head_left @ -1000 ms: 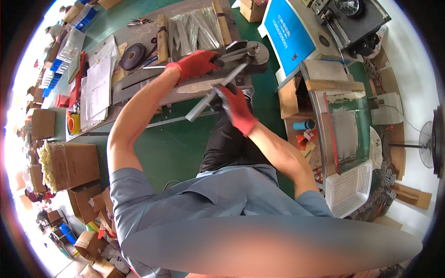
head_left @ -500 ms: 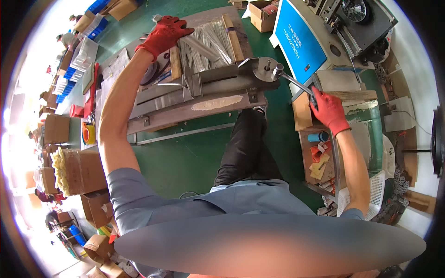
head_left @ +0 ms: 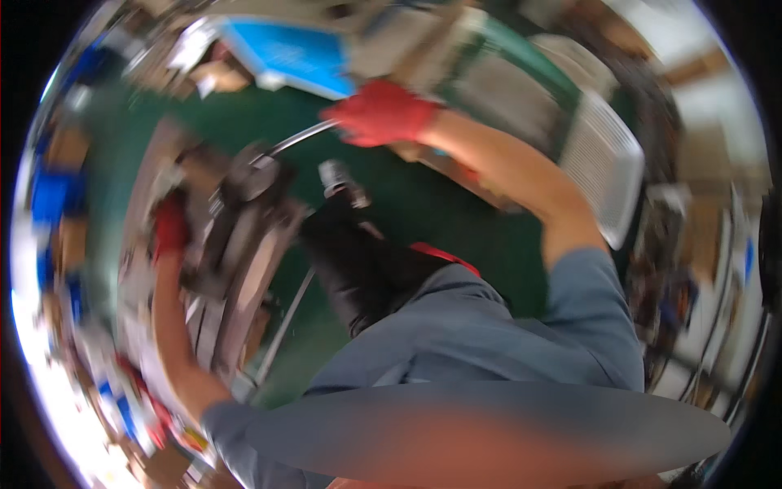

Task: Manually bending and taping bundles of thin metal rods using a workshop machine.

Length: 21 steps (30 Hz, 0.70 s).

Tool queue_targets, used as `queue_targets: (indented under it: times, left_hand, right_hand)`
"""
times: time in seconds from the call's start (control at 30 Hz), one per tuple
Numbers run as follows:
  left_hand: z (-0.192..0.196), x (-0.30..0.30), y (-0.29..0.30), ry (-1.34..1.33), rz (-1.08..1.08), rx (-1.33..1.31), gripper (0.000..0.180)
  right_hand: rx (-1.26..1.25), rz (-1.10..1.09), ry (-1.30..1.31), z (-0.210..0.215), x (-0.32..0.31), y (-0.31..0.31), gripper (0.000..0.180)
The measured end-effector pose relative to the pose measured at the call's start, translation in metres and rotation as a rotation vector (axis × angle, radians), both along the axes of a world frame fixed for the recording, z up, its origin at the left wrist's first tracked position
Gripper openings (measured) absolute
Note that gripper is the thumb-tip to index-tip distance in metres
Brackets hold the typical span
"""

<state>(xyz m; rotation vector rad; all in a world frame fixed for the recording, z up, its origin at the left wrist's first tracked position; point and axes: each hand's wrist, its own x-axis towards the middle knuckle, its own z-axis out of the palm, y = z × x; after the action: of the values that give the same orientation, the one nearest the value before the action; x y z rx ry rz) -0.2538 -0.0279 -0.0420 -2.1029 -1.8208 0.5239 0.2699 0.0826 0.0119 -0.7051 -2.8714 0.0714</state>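
Note:
My right hand [head_left: 381, 112], in a red glove, is closed round the end of a metal lever [head_left: 301, 138]. The lever runs down-left to a round metal head [head_left: 259, 175] on a bench-mounted bending tool. My left hand [head_left: 170, 224], also red-gloved, reaches over the workbench [head_left: 273, 253] beside the tool's dark bed. Motion smears its fingers, so what they hold, if anything, does not show.
A blue panel [head_left: 289, 55] stands beyond the lever. On the right is a white perforated basket [head_left: 604, 167], near a green-edged table [head_left: 521, 53]. Cardboard boxes and blue bins line the left side. Green floor lies around my leg.
The view has swung right, so the bench now lies at the left. My right hand stays on the lever, which has swung round. The bar under my left hand no longer shows clearly.

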Motion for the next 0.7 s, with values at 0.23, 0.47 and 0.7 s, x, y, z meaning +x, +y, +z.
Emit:
queue_targets:
  times: [0.23,0.47,0.7]
  left_hand:
    - [0.005,-0.032,0.004,0.460,-0.066,-0.086,0.060]
    - [0.053,0.000,0.008,0.666,0.126,-0.012,0.059]
    - [0.103,0.094,-0.023,0.008,0.371,0.141,0.069]
  right_hand:
    - [0.063,-0.035,0.072,-0.007,-0.003,-0.002,0.028]
    - [0.036,-0.120,0.096,-0.023,-0.011,0.003,0.025]
    - [0.000,-0.156,0.140,-0.024,-0.014,-0.013,0.019]
